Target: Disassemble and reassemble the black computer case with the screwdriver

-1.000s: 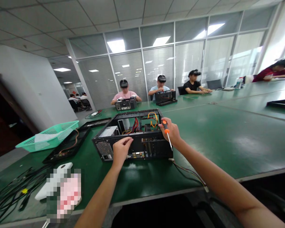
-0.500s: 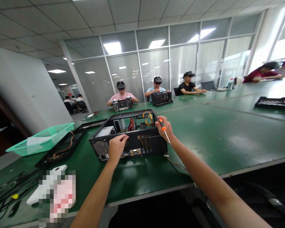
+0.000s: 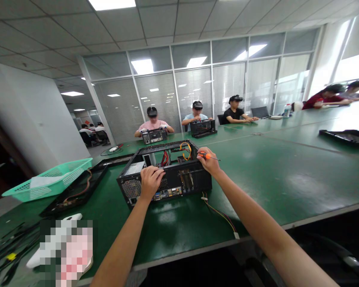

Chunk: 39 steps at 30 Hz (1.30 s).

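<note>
A black computer case (image 3: 199, 184) lies on its side on the green table, its top open and its back panel facing me. Over the near upper edge, left of the middle, my left hand (image 3: 150, 181) is curled and grips the rim. My right hand (image 3: 209, 162) is closed around a screwdriver (image 3: 207, 156) with an orange and dark handle, at the case's right corner. The screwdriver's shaft points right. Inside the case are red cables (image 3: 165, 158), a yellow-orange cable (image 3: 184, 149) and a silver power supply (image 3: 134, 168).
Left of the case are a black panel (image 3: 74, 195), a green basket (image 3: 50, 179) and black cables (image 3: 10, 247). A thin cable (image 3: 219, 215) runs toward the front edge. Across the table, people sit with other computer cases (image 3: 202, 127). A black tray-like part (image 3: 347, 137) lies far right.
The screwdriver has swung from pointing down to pointing right in my right hand. My left hand has gone from a pinch above the edge to curling over the rim.
</note>
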{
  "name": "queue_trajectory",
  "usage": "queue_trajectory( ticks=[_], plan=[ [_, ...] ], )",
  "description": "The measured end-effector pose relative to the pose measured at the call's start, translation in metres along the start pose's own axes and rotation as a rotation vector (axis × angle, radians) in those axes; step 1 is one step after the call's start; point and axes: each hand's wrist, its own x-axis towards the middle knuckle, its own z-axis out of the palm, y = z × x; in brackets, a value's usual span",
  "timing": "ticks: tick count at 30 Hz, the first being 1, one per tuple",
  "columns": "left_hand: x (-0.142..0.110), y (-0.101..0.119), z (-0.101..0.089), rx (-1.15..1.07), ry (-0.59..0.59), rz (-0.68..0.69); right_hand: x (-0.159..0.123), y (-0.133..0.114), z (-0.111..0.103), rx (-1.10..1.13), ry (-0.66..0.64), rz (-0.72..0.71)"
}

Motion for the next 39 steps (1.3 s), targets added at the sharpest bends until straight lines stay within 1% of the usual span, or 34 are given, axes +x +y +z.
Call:
queue_trajectory(
  ticks=[2, 3, 4, 6, 8, 9, 11, 13, 15, 18, 22, 28, 34, 39],
  plan=[
    [-0.005, -0.001, 0.005, -0.010, 0.031, -0.022, -0.009, -0.012, 0.000, 0.055, 0.069, -0.105],
    [-0.006, 0.000, 0.006, -0.017, 0.039, -0.030, -0.016, -0.020, 0.001, 0.064, 0.056, -0.153],
    [-0.008, 0.000, 0.007, -0.023, 0.046, -0.039, -0.023, -0.028, 0.002, 0.052, 0.004, -0.196],
    [-0.010, 0.001, 0.008, -0.033, 0.061, -0.055, -0.038, -0.045, 0.006, -0.017, -0.155, -0.251],
    [-0.011, 0.003, 0.009, -0.042, 0.080, -0.059, -0.052, -0.056, 0.010, -0.093, -0.268, -0.243],
    [-0.012, 0.003, 0.010, -0.046, 0.088, -0.056, -0.057, -0.059, 0.012, -0.116, -0.283, -0.219],
    [-0.013, 0.004, 0.012, -0.044, 0.105, -0.048, -0.065, -0.060, 0.015, -0.124, -0.241, -0.173],
    [-0.014, 0.006, 0.014, -0.028, 0.121, -0.048, -0.069, -0.056, 0.017, -0.102, -0.144, -0.159],
    [-0.015, 0.007, 0.015, -0.013, 0.142, -0.057, -0.070, -0.052, 0.017, -0.064, -0.059, -0.188],
    [-0.016, 0.008, 0.016, -0.018, 0.163, -0.073, -0.067, -0.051, 0.016, -0.014, -0.010, -0.259],
    [-0.017, 0.007, 0.018, -0.043, 0.185, -0.072, -0.066, -0.054, 0.014, 0.007, 0.015, -0.320],
    [-0.019, 0.002, 0.023, -0.069, 0.240, -0.036, -0.068, -0.063, 0.015, 0.021, -0.005, -0.456],
    [-0.019, 0.002, 0.023, -0.063, 0.246, -0.034, -0.069, -0.064, 0.018, -0.044, 0.011, -0.481],
    [-0.020, 0.002, 0.023, -0.060, 0.234, -0.034, -0.069, -0.067, 0.018, -0.090, -0.016, -0.481]
  ],
)
